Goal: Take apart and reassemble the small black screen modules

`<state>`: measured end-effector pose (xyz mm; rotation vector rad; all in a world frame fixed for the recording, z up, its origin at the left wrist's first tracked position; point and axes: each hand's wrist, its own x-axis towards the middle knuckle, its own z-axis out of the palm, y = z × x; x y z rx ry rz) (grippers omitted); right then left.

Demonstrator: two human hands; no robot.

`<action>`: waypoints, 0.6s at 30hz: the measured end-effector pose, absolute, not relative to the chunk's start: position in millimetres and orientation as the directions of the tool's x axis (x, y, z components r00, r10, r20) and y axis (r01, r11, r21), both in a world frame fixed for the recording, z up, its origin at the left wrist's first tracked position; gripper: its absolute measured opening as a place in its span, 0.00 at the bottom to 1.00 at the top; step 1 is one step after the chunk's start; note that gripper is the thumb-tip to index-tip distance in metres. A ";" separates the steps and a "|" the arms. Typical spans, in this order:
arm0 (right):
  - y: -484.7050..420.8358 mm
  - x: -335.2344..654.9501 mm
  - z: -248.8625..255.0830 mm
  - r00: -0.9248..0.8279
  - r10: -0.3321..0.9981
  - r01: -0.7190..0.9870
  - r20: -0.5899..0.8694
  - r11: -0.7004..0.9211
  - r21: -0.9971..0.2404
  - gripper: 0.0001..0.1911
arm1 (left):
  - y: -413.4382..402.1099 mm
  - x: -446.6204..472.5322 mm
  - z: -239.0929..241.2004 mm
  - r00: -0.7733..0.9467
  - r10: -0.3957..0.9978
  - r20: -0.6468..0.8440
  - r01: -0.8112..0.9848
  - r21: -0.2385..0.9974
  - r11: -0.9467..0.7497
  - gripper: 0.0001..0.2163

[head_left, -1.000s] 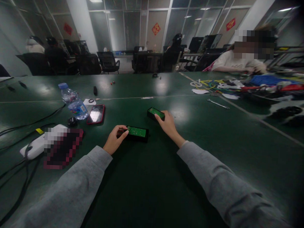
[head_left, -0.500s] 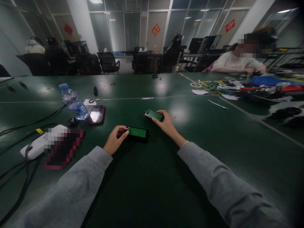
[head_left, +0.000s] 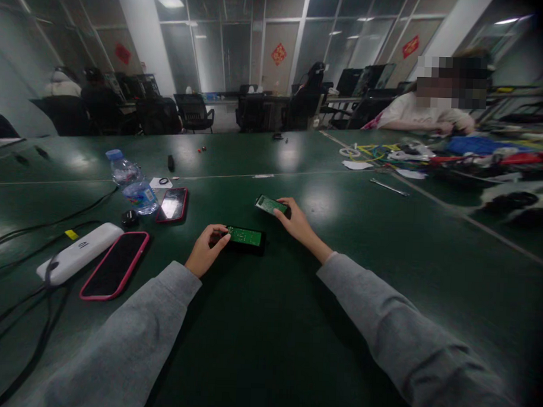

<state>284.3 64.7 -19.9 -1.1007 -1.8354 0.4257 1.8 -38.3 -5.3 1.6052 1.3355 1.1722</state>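
Observation:
My left hand [head_left: 207, 247] is closed on the left end of a black case [head_left: 251, 249], thumb and fingers at its edge. In that case lies a green circuit board [head_left: 247, 236] with small pale parts on it. Farther off and to the right, my right hand [head_left: 296, 221] pinches the right end of a second green board [head_left: 269, 204], held tilted just above the table. A pale strip runs along this board's left end. The fingers hide its right end.
On the green table [head_left: 267, 322], a water bottle [head_left: 134, 184], a red-edged phone [head_left: 172, 205], a pink-cased phone [head_left: 115, 266], a white power bank [head_left: 80, 253] and black cables lie left. A wrench [head_left: 389, 187] and tangled wires [head_left: 371, 152] lie right, near a seated person [head_left: 417, 113].
My right hand has shifted the second board slightly left. The left hand and the black case stay practically where they were.

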 end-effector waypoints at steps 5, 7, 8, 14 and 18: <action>65.2 284.5 -20.0 -0.199 0.786 0.485 0.585 0.598 -0.638 0.16 | -38.1 1.7 -6.7 0.041 0.978 0.206 0.325 0.923 -0.208 0.14; 62.2 283.4 -17.2 -0.222 0.754 0.502 0.618 0.632 -0.591 0.15 | -37.7 1.3 -7.3 0.046 0.976 0.211 0.330 0.919 -0.214 0.14; 60.2 282.6 -15.4 -0.233 0.740 0.519 0.631 0.644 -0.563 0.15 | -37.5 1.1 -7.5 0.049 0.976 0.212 0.332 0.918 -0.216 0.14; 48.9 277.6 -5.3 -0.309 0.654 0.656 0.690 0.672 -0.344 0.19 | -36.3 0.1 -8.8 0.055 0.975 0.215 0.324 0.920 -0.221 0.14; 42.7 275.6 0.3 -0.487 0.617 0.715 0.618 0.688 -0.124 0.28 | -35.3 -0.4 -10.2 0.061 0.974 0.216 0.315 0.922 -0.224 0.14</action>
